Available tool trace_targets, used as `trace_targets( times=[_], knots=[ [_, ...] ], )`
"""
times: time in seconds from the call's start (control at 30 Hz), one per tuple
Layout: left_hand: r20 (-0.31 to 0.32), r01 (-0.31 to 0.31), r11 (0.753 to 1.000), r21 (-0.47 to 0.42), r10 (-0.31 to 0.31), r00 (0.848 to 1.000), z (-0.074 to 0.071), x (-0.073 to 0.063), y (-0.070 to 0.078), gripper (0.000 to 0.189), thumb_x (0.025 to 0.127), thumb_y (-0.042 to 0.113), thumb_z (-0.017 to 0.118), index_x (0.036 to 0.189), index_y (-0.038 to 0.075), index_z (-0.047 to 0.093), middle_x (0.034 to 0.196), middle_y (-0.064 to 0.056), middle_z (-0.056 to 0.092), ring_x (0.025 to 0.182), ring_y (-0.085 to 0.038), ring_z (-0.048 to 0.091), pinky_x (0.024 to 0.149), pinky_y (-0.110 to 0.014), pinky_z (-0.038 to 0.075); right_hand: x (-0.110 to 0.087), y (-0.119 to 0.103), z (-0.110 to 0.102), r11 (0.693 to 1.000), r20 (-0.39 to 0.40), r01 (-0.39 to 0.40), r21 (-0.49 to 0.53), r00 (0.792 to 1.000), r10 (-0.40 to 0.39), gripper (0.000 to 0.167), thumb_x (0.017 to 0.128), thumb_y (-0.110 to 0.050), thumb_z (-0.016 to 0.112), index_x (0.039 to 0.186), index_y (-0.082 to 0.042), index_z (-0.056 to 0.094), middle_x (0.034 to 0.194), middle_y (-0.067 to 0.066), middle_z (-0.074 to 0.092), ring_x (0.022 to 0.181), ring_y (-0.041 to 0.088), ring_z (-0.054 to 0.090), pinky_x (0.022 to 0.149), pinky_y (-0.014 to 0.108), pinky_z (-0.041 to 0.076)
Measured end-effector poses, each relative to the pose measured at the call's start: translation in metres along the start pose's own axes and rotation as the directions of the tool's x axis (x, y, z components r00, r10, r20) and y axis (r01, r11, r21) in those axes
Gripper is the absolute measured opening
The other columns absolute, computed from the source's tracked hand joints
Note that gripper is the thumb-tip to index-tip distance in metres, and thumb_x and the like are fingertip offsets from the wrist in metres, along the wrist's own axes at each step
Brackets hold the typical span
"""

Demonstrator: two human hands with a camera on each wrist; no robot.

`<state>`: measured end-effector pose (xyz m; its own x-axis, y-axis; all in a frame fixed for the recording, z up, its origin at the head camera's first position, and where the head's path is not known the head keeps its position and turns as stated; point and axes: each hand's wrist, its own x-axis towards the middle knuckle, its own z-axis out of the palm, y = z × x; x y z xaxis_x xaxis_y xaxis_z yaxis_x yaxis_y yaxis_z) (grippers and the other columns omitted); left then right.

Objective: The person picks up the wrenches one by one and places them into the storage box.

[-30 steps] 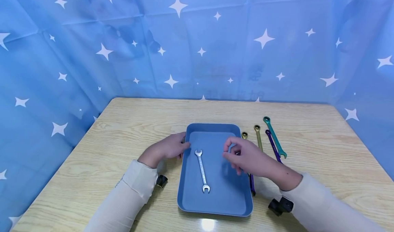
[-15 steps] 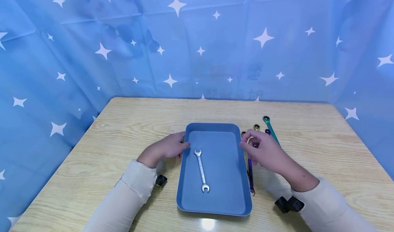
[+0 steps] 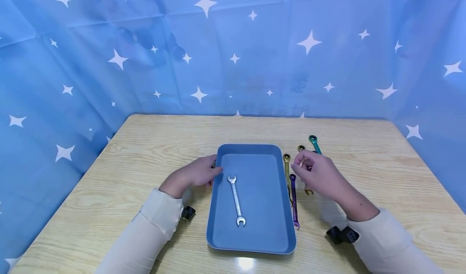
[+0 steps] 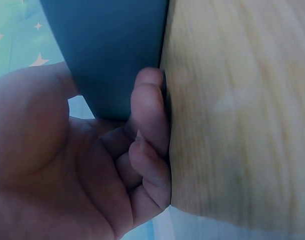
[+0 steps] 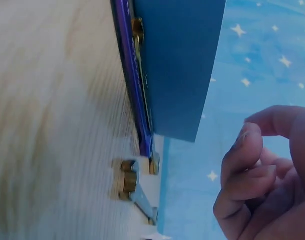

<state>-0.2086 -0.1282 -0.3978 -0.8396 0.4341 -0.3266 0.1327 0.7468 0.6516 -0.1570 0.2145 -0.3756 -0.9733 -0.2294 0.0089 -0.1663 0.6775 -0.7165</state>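
Note:
A blue tray [image 3: 267,229] lies on the table with a silver open-end wrench [image 3: 237,203] in it. My left hand [image 3: 196,172] grips the tray's left side, thumb over the rim and fingers curled low against the outside wall. Above the wrenches to the right of the tray, my right hand [image 3: 322,175] hovers with loosely bent fingers and nothing in them. A gold wrench [image 3: 287,167] and a purple wrench [image 3: 294,201] lie along the tray's right wall. Partly hidden behind the right hand are a teal wrench [image 3: 315,144] and a second gold wrench [image 3: 309,192].
The wood-grain table [image 3: 164,136] ends at a blue cloth backdrop [image 3: 255,55] with white stars. A dark wrist camera [image 3: 342,235] sits at the right cuff, another wrist camera [image 3: 188,213] at the left.
From over the tray, my right hand has moved right to above the wrenches, uncovering the near gold and purple ones. My left hand stays on the tray.

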Motion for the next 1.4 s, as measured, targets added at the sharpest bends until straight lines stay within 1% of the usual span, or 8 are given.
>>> trace_targets(
  times=[0.13,0.3,0.57,0.73,0.9,1.0,1.23,1.4],
  knots=[
    [-0.003,0.005,1.0,0.005,-0.005,1.0,-0.002,-0.001,0.0,0.038,0.106,0.028,0.044,0.142,0.016,0.046,0.074,-0.007,0.064,0.06,-0.02,0.062,0.073,-0.033,0.051,0.003,0.004,-0.002,0.999,-0.001,-0.007,-0.041,1.0,0.006,0.014,0.102,-0.024,0.058,0.097,-0.011,0.058,0.064,0.003,0.053,0.047,0.015,0.048,0.046,0.03,0.04],
    [-0.007,0.01,1.0,0.013,-0.01,1.0,-0.002,-0.001,-0.001,0.041,0.106,0.03,0.043,0.145,0.017,0.044,0.074,-0.006,0.065,0.059,-0.02,0.062,0.076,-0.034,0.051,0.006,0.012,-0.004,0.997,0.021,-0.044,-0.069,0.999,0.045,0.013,0.101,-0.021,0.058,0.096,-0.01,0.057,0.06,0.002,0.051,0.045,0.017,0.048,0.043,0.03,0.038],
    [-0.008,0.016,1.0,-0.005,-0.016,1.0,-0.002,-0.002,0.001,0.043,0.106,0.03,0.044,0.147,0.017,0.043,0.074,-0.007,0.065,0.059,-0.021,0.062,0.072,-0.034,0.051,0.008,0.022,-0.008,0.987,0.081,-0.094,-0.131,0.991,0.106,0.015,0.101,-0.021,0.055,0.097,-0.007,0.056,0.054,-0.001,0.045,0.044,0.015,0.043,0.043,0.031,0.037],
    [-0.006,0.013,1.0,0.005,-0.013,1.0,-0.002,-0.002,0.001,0.043,0.106,0.031,0.043,0.147,0.017,0.042,0.074,-0.006,0.065,0.06,-0.02,0.062,0.072,-0.034,0.051,0.008,0.027,-0.011,0.984,0.127,-0.119,-0.135,0.983,0.136,0.015,0.102,-0.02,0.055,0.097,-0.006,0.053,0.055,0.0,0.047,0.042,0.015,0.045,0.041,0.029,0.038],
    [-0.006,0.012,1.0,0.009,-0.012,1.0,-0.002,-0.001,0.0,0.041,0.106,0.031,0.043,0.145,0.017,0.044,0.073,-0.006,0.065,0.06,-0.02,0.062,0.072,-0.034,0.051,0.009,0.029,-0.011,0.978,0.185,-0.163,-0.126,0.965,0.185,0.016,0.102,-0.02,0.057,0.098,-0.006,0.051,0.054,0.0,0.047,0.042,0.016,0.049,0.042,0.028,0.042],
    [-0.005,0.011,1.0,0.012,-0.01,1.0,-0.002,0.0,0.0,0.04,0.106,0.031,0.043,0.144,0.017,0.044,0.074,-0.005,0.065,0.059,-0.02,0.062,0.073,-0.033,0.051,0.008,0.03,-0.01,0.976,0.213,-0.179,-0.121,0.956,0.202,0.016,0.102,-0.02,0.057,0.098,-0.005,0.05,0.052,-0.001,0.046,0.043,0.017,0.05,0.043,0.029,0.044],
    [-0.003,0.003,1.0,0.01,-0.003,1.0,-0.001,0.001,-0.001,0.039,0.106,0.03,0.043,0.142,0.016,0.046,0.074,-0.006,0.065,0.059,-0.02,0.062,0.075,-0.034,0.051,0.007,0.034,-0.01,0.969,0.224,-0.19,-0.16,0.949,0.223,0.019,0.102,-0.021,0.057,0.093,-0.006,0.05,0.053,0.003,0.05,0.044,0.016,0.052,0.044,0.029,0.047],
    [-0.001,0.002,1.0,0.016,-0.002,1.0,0.001,0.002,-0.003,0.039,0.106,0.03,0.043,0.143,0.016,0.045,0.075,-0.006,0.065,0.06,-0.019,0.062,0.074,-0.033,0.051,0.006,0.035,-0.008,0.967,0.24,-0.211,-0.146,0.94,0.241,0.022,0.101,-0.023,0.058,0.091,-0.005,0.049,0.052,0.001,0.048,0.043,0.015,0.049,0.044,0.029,0.047]
  ],
)
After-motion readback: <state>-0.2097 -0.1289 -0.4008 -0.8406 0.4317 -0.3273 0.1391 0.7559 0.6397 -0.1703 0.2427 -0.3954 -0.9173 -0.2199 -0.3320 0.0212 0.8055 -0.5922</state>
